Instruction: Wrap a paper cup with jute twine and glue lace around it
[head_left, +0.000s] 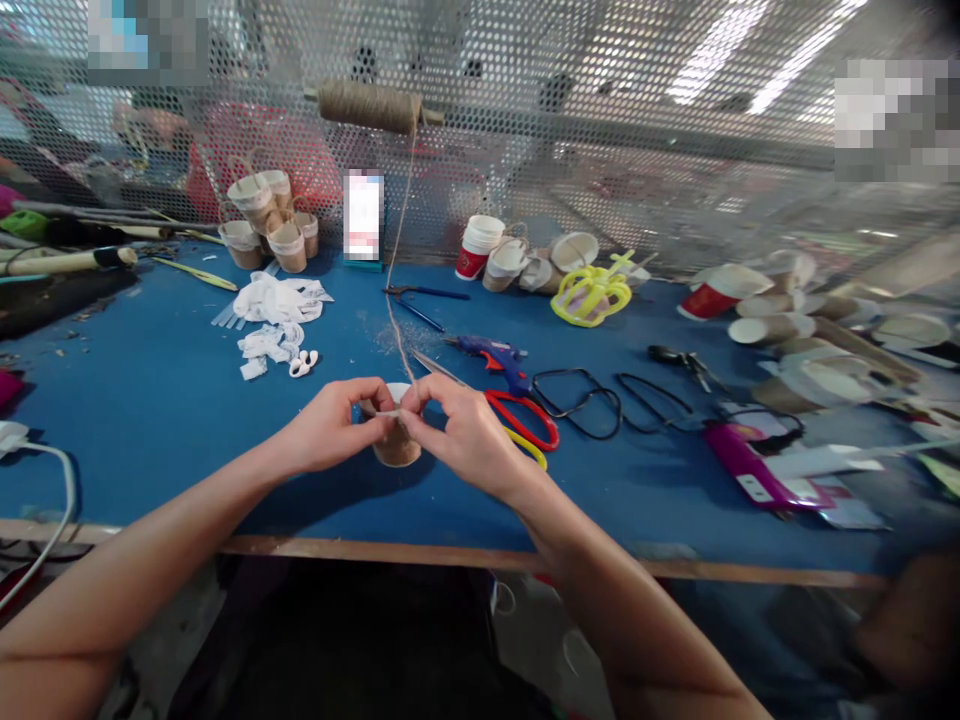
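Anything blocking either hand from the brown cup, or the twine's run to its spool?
Nothing visible. Left hand and right hand are at the brown cup, pinching the twine. It runs visibly unbroken up to the spool, crossing near the pliers' head in view.

"Where's that camera sitting?"
"Head-worn, facing forward and down, fairly near the hands (466, 435)."
"Taking in how much?"
"Plenty: the table (337, 547)'s near edge toward six o'clock, mesh screen (525, 90) at twelve, hands around the middle."
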